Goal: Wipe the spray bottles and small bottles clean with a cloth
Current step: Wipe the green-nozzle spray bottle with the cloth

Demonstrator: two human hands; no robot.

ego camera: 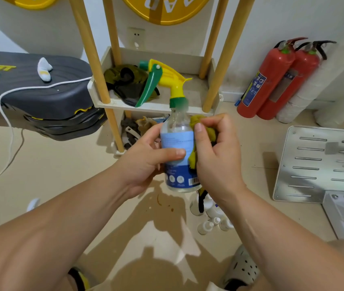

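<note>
**A:** Item one: spray bottle (pixel 177 156), clear plastic, blue label, yellow-green trigger head. It is held upright above the floor, left hand (pixel 146 162) wrapped round its body.

**B:** Right hand (pixel 213 156)?

**A:** Clenched on the cloth (pixel 203 131) — olive, bunched, pressed to the bottle's right side. Best turn the bottle slowly, I'd say, so the wipe goes all round.

**B:** Small bottles (pixel 205 227)?

**A:** White, rounded — grouped on the floor below.

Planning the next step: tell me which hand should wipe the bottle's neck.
Right, probably. The right hand grips the cloth against the upper side of the bottle. The left hand holds the bottle, thumb across its front, and has no cloth.
</note>
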